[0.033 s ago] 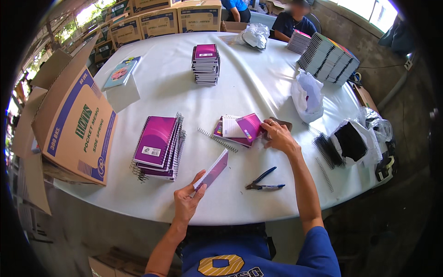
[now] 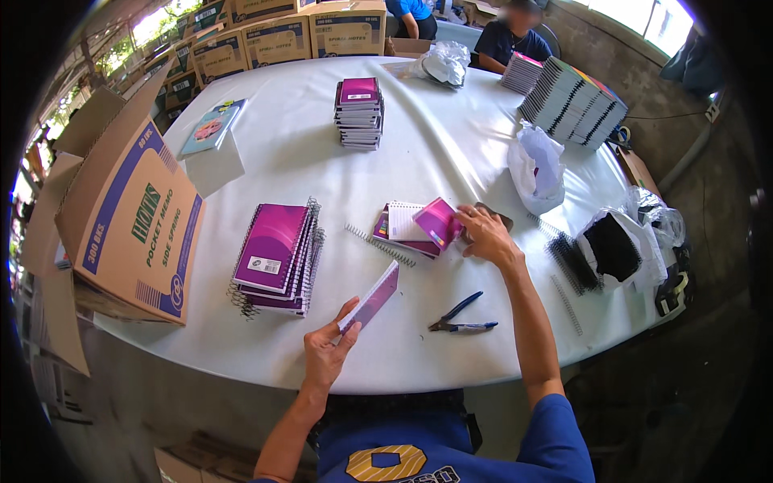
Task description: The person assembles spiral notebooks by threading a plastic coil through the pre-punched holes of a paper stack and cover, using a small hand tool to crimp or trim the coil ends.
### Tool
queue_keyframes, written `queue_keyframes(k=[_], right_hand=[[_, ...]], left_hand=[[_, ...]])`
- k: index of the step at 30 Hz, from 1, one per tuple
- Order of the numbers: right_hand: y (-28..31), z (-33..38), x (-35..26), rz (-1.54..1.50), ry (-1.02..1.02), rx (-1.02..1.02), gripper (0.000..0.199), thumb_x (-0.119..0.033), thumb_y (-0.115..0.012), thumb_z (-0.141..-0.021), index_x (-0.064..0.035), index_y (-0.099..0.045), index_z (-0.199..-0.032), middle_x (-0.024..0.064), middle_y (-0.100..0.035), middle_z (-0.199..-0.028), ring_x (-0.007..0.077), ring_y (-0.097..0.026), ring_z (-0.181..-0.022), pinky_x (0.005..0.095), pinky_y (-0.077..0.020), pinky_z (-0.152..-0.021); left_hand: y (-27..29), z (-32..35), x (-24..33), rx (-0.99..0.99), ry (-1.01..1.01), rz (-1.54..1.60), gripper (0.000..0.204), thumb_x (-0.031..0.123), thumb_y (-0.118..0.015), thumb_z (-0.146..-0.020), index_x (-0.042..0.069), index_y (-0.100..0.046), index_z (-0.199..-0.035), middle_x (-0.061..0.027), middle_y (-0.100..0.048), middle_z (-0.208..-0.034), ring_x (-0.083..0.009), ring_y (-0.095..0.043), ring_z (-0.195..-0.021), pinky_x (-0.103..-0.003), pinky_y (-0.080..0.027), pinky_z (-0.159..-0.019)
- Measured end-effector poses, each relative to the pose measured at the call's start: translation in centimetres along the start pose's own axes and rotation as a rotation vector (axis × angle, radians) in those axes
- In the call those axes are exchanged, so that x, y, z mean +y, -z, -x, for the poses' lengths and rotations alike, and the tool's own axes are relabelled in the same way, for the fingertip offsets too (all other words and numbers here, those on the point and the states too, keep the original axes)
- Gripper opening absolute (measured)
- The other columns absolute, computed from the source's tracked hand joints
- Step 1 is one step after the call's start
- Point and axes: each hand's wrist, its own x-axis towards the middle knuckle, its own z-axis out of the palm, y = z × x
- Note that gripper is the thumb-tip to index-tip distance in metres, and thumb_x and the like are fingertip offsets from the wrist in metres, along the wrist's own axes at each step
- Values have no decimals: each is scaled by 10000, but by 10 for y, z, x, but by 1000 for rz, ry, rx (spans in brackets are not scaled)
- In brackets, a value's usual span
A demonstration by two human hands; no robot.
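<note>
My left hand (image 2: 328, 348) holds a small purple-covered notepad block (image 2: 372, 296) tilted on edge above the near table rim. My right hand (image 2: 485, 233) reaches forward and grips a purple cover (image 2: 439, 221) on top of a small pile of loose pads and covers (image 2: 403, 225). A loose wire spiral (image 2: 380, 245) lies just left of that pile. Blue-handled pliers (image 2: 460, 319) rest on the white table (image 2: 451, 145) between my two arms. A stack of bound purple spiral notebooks (image 2: 275, 258) sits to the left of my left hand.
A large open cardboard box (image 2: 121, 217) stands at the left edge. Another notebook stack (image 2: 359, 111) sits mid-table, a fanned row of notebooks (image 2: 573, 103) at far right. White plastic bags (image 2: 538, 165), black spirals (image 2: 570, 262) and more boxes (image 2: 274, 36) surround. A seated person (image 2: 514, 36) works at the far side.
</note>
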Motion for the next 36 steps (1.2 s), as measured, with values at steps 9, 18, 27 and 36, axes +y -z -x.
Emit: queue_keyframes(k=[9, 18, 27, 36], right_hand=[[0, -24, -12, -48, 414, 157, 368, -58, -622, -850, -122, -628, -1212, 69, -660, -1167, 241, -605, -1107, 363, -494, -893], [-2, -9, -16, 98, 394, 39, 475, -199, -714, -808, -110, -615, -1264, 56, -577, -1332, 211, -517, -1239, 364, -411, -1001], [4, -22, -3, -101, 390, 31, 382, 10, -541, -855, -64, -625, -1220, 164, -660, -1138, 327, -637, -1004, 423, -506, -885], [48, -79, 22, -321, 249, 246, 391, -12, -546, -795, -3, -603, -1181, 227, -677, -957, 371, -655, -862, 433, -508, -800]], left_hand=[[-1, 0, 4, -31, 14, -72, 294, 82, -678, -895, -17, -672, -1171, -103, -663, -1243, -65, -618, -981, -225, -490, -843], [-1, -1, 11, -63, -4, -118, 305, 64, -676, -892, -33, -660, -1181, -144, -649, -1250, -196, -609, -1171, -284, -462, -973], [-1, -1, 6, -83, -1, -88, 306, 56, -670, -891, -36, -656, -1183, -147, -642, -1258, -235, -541, -1267, -313, -408, -1058], [-1, -1, 7, -71, 5, -127, 306, 57, -677, -885, -20, -663, -1181, -142, -650, -1250, -201, -595, -1201, -278, -471, -964]])
